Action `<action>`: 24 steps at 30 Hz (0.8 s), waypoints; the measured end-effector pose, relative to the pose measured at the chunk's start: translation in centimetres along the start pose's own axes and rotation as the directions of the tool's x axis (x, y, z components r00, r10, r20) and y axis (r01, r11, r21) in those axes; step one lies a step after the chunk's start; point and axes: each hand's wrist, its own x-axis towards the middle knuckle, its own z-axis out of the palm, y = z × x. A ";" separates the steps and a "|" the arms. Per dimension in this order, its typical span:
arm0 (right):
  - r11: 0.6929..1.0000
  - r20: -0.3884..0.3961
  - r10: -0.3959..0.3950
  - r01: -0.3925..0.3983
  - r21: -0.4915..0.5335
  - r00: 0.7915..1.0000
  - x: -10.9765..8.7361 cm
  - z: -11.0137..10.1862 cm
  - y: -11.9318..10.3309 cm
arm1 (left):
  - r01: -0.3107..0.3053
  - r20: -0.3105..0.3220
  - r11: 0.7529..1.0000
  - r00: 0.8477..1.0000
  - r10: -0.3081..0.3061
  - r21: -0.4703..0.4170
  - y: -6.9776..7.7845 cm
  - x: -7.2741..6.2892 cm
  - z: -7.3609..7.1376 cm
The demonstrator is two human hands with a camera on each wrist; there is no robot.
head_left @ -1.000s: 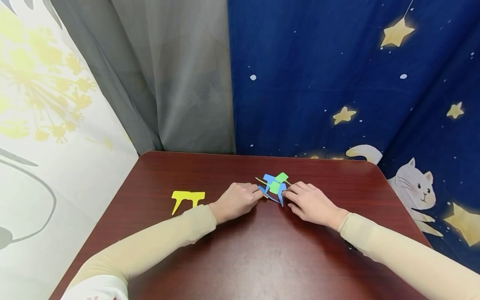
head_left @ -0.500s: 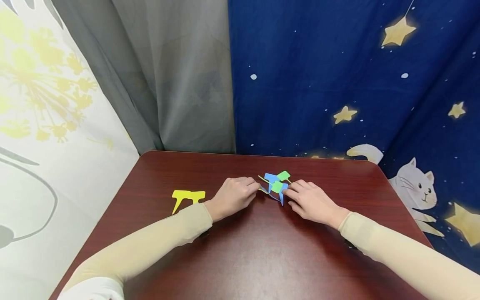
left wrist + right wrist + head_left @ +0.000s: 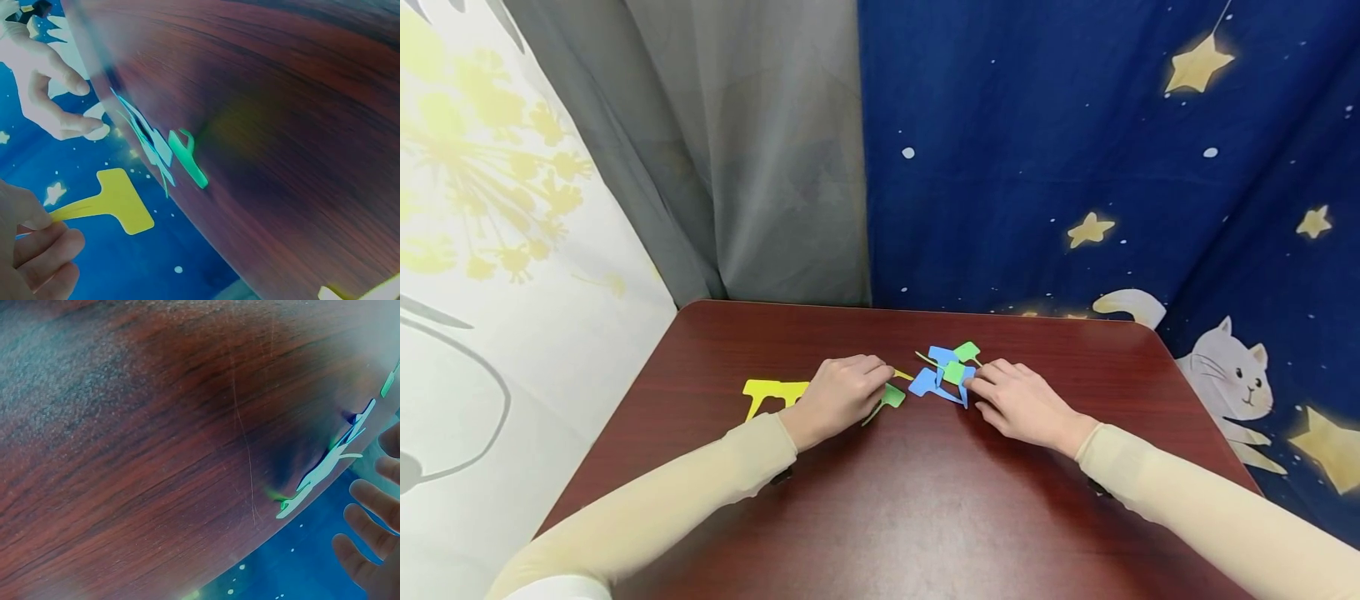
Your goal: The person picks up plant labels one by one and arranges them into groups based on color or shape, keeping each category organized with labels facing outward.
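My left hand [image 3: 838,392] pinches the narrow stem of a yellow T-shaped plant label [image 3: 126,201], its broad head pointing away in the left wrist view. Just under these fingers in the head view lies a separate green plant label [image 3: 892,396]. To its right is a loose overlapping pile of plant labels, with a blue label [image 3: 923,382] at the near left and a green label [image 3: 954,372] on top. My right hand [image 3: 1018,400] rests at the pile's right side, fingers loosely bent and spread, its fingertips by the blue stems.
Yellow plant labels [image 3: 775,389] lie side by side left of my left hand, partly covered by it. The dark red table [image 3: 925,508] ends at the back against a grey curtain [image 3: 782,167] and a blue starry curtain [image 3: 1000,167].
My left hand has drawn away leftward from the pile, carrying the yellow plant label. One green label now lies apart from the pile, and a blue label shows fully. My right hand stays put.
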 end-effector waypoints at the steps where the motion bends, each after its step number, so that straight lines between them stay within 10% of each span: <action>1: 1.000 -0.001 -0.001 0.001 0.002 1.000 0.0 0.0 0.0 | 0.003 0.000 1.000 1.000 -0.003 0.010 -0.1 -0.2 -0.1; 24: 1.000 0.009 -0.002 0.002 -0.006 1.000 0.4 0.1 -0.1 | 0.066 0.003 0.985 0.998 -0.067 0.157 -2.4 -4.3 -1.5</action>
